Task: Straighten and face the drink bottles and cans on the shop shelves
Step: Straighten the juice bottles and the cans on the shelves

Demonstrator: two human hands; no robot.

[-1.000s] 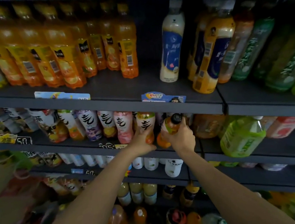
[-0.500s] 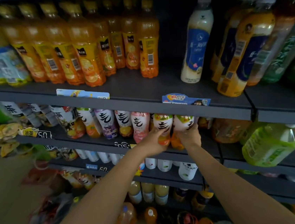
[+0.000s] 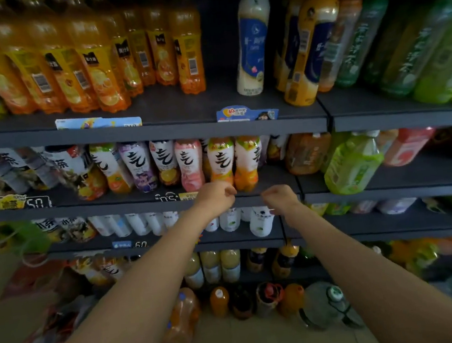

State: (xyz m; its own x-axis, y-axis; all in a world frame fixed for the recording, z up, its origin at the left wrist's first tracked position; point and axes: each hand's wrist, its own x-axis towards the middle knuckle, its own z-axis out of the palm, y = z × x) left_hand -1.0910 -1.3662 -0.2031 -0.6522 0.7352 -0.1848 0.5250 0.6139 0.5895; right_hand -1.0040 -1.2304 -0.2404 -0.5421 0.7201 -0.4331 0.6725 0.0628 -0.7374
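Observation:
A row of white-labelled drink bottles stands upright on the second shelf (image 3: 277, 190). Its two rightmost are orange-bottomed bottles, one (image 3: 219, 160) beside the other (image 3: 246, 163). My left hand (image 3: 216, 196) hovers just below and in front of them, fingers loosely curled, holding nothing. My right hand (image 3: 280, 199) is a little to the right at the shelf's front edge, fingers also loosely curled and empty. Neither hand touches a bottle.
Tall orange juice bottles (image 3: 100, 64) fill the top shelf at left, with a white and blue bottle (image 3: 253, 35) and green tea bottles (image 3: 416, 45) to the right. A tilted green bottle (image 3: 351, 165) leans on the second shelf at right. Lower shelves hold several small bottles.
Both hands have let go of the two orange-bottomed bottles and drawn back and down from them. The right bottle, tilted a second ago, now stands upright in the row.

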